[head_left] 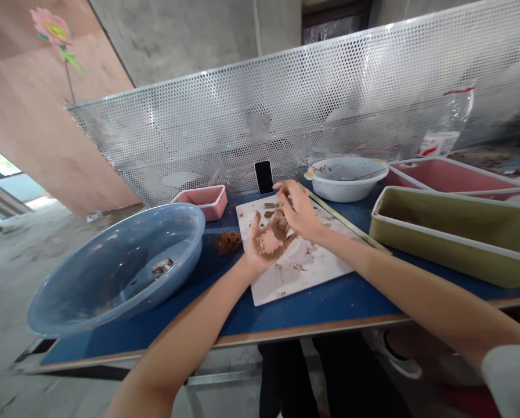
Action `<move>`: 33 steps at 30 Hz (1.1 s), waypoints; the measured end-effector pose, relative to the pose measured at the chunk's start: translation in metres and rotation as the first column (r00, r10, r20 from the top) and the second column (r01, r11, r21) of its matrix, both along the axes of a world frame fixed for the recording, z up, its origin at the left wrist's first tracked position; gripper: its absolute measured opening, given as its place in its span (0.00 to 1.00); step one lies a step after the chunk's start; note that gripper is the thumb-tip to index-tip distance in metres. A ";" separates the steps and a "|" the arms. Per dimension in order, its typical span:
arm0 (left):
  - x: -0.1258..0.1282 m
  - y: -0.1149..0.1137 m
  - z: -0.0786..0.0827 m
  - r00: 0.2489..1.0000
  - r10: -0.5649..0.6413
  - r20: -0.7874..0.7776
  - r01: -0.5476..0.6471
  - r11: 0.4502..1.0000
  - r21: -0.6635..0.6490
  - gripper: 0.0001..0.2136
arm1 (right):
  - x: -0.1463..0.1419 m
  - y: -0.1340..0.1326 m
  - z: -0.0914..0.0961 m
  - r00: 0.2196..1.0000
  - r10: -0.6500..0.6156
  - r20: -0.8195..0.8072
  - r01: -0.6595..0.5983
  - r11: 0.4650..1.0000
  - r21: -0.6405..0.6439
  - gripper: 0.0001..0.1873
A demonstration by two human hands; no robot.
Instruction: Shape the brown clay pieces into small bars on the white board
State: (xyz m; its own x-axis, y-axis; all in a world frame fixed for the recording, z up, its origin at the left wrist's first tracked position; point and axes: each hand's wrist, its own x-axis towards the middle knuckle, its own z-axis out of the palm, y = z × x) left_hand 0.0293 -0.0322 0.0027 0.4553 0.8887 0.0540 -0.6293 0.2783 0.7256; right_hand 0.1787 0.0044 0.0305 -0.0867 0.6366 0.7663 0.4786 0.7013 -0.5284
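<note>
My left hand (pixel 268 239) is palm up over a white board (pixel 264 287), its fingers apart and its palm and fingers smeared with brown mud. Just above its fingertips is my right hand (pixel 301 209), with fingers bent in as in a pinch; whatever they hold, if anything, is hidden. Small brown pieces (pixel 270 205) lie on the board behind the hands, and brown smears and crumbs mark its surface. A reddish-brown clump (pixel 228 242) sits on the blue table left of the board.
A large blue basin (pixel 116 267) with brown scraps stands at left. A small pink tub (pixel 216 203) and a phone (pixel 264 177) are behind. To the right are a bamboo strip (pixel 342 220), white basin (pixel 347 188), green planter (pixel 451 249), pink planter (pixel 455 177) and plastic bottle (pixel 447 122).
</note>
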 end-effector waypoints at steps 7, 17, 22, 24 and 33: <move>-0.008 0.005 0.005 0.999 0.035 -0.033 -0.036 0.999 -0.026 0.26 | 0.044 -0.008 -0.013 0.821 0.236 0.520 -0.234 0.970 -0.072 0.23; -0.007 0.000 0.009 0.994 0.012 -0.109 -0.014 1.000 -0.014 0.31 | 0.051 -0.018 -0.022 0.810 0.204 0.550 -0.250 0.968 0.008 0.22; -0.007 -0.004 0.016 0.999 -0.030 -0.033 0.025 0.989 -0.149 0.28 | 0.051 -0.019 -0.025 0.813 0.195 0.548 -0.268 0.962 0.056 0.19; -0.009 -0.003 0.015 0.999 -0.044 0.007 0.045 0.982 -0.184 0.26 | 0.051 -0.019 -0.027 0.815 0.205 0.543 -0.281 0.958 0.060 0.17; -0.008 -0.003 0.017 0.991 -0.069 -0.111 0.061 0.995 -0.077 0.30 | 0.050 -0.023 -0.020 0.843 0.303 0.445 -0.301 0.951 -0.076 0.22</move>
State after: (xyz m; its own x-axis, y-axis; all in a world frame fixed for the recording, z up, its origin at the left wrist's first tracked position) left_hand 0.0212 -0.0351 0.0201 0.5116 0.8567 -0.0654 -0.5232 0.3710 0.7672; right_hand 0.2286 -0.0189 0.0109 -0.6065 0.5255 0.5966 0.4279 0.8482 -0.3122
